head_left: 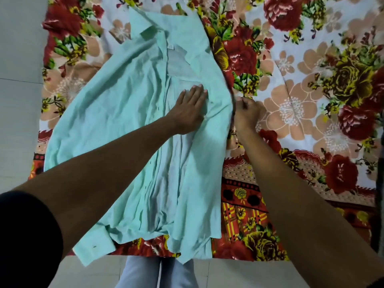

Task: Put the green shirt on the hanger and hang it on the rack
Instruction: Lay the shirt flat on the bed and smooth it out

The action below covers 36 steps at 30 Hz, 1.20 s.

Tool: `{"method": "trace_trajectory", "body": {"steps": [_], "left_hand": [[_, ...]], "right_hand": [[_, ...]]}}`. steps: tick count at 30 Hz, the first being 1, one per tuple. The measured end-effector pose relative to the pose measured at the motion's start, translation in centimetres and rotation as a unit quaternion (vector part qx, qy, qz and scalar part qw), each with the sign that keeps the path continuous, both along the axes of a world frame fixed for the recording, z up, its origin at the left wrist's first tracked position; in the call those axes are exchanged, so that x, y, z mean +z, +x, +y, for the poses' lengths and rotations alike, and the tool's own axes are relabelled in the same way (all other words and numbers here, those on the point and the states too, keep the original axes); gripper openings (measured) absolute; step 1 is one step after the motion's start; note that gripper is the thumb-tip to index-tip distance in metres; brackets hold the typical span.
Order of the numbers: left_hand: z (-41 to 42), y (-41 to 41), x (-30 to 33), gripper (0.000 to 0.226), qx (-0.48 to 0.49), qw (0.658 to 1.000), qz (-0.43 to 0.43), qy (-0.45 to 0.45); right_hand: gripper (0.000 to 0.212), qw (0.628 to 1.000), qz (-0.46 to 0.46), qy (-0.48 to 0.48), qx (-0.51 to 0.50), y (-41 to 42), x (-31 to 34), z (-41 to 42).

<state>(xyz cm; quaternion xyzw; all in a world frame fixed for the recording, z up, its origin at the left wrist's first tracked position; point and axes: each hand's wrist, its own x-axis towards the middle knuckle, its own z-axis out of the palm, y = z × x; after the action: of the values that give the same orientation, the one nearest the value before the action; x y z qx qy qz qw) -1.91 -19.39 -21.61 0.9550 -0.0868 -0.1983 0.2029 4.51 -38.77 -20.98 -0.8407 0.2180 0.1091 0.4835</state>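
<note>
A pale green long-sleeved shirt (124, 113) lies spread on a flowered bedsheet (311, 80), collar at the top, hem hanging over the near edge. My left hand (190, 110) presses flat on the shirt's chest with straight fingers. My right hand (246, 113) is at the shirt's right edge, fingers curled and pinching the fabric there. A cuffed sleeve lies at the lower left. No hanger or rack is in view.
The sheet covers a bed or table that ends at the near edge above my legs (158, 273). Pale tiled floor (18, 80) shows on the left and at the bottom. A dark object (380, 183) sits at the right edge.
</note>
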Motion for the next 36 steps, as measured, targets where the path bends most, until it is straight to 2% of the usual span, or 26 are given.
{"method": "trace_trajectory", "body": {"steps": [3,5,7,10,12,13,15,17,19,21,24,25,26,28,30,33,34,36], "left_hand": [[-1.8,0.3,-0.2,0.075,-0.019,0.999,0.008,0.039],[-2.2,0.7,-0.2,0.076,0.013,0.998,0.044,0.045],[-2.3,1.1,-0.2,0.078,0.039,0.997,0.064,0.028],[-2.6,1.6,-0.1,0.079,0.062,0.995,0.076,0.004],[-3.0,1.4,0.2,0.076,0.078,0.995,0.056,-0.004],[-3.5,0.9,0.6,0.075,0.086,0.996,0.031,-0.021],[-4.6,-0.8,1.3,0.074,0.111,0.991,-0.008,-0.076],[-5.7,-2.6,1.8,0.067,0.116,0.99,-0.003,-0.078],[-6.5,-3.5,2.0,0.047,0.148,0.985,0.006,-0.086],[-6.6,-3.6,2.2,0.039,0.248,0.956,-0.004,-0.159],[-5.4,-4.0,2.0,0.039,0.461,0.842,-0.016,-0.281],[-4.9,-4.4,2.2,0.037,0.501,0.816,-0.012,-0.289],[-4.4,-4.7,2.3,0.038,0.519,0.806,-0.004,-0.286],[-3.5,-5.0,2.5,0.039,0.527,0.811,0.017,-0.253],[-2.5,-5.3,2.9,0.031,0.549,0.812,0.03,-0.194],[-1.1,-6.1,3.6,0.03,0.585,0.804,0.043,-0.096],[-1.0,-6.3,3.9,0.032,0.575,0.814,0.04,-0.069],[-1.5,-7.2,4.5,0.05,0.472,0.881,-0.016,-0.003]], "right_hand": [[0.038,0.991,0.076,0.034,0.104,-1.1,0.1,-0.3],[0.021,0.98,0.099,0.027,0.17,-1.2,0.4,-0.8],[0.015,0.987,0.063,0.011,0.147,-0.4,0.6,-2.0],[0.022,0.997,-0.03,-0.033,0.062,0.2,0.7,-4.3],[0.024,0.997,-0.034,-0.047,0.057,-1.1,1.0,-4.7],[0.022,0.997,-0.015,-0.042,0.07,-2.1,1.2,-4.8],[0.034,0.994,0.059,-0.023,0.094,-4.0,1.1,-4.9],[0.043,0.984,0.132,0.031,0.113,-5.6,1.1,-5.3],[0.039,0.974,0.166,0.088,0.126,-6.6,1.2,-5.8],[0.029,0.97,0.158,0.144,0.118,-7.3,1.8,-6.1],[0.021,0.954,0.153,0.242,0.085,-7.9,2.8,-5.8],[0.024,0.95,0.162,0.253,0.087,-8.3,3.0,-5.6],[0.029,0.951,0.171,0.235,0.104,-8.8,2.9,-5.3],[0.04,0.962,0.169,0.146,0.158,-10.0,2.5,-4.3],[0.051,0.968,0.152,0.101,0.174,-11.3,2.0,-3.4],[0.059,0.983,0.114,0.091,0.108,-12.2,2.3,-2.7],[0.06,0.986,0.11,0.096,0.076,-12.1,2.2,-2.8],[0.059,0.985,0.116,0.12,0.052,-12.0,2.3,-3.2]]}}
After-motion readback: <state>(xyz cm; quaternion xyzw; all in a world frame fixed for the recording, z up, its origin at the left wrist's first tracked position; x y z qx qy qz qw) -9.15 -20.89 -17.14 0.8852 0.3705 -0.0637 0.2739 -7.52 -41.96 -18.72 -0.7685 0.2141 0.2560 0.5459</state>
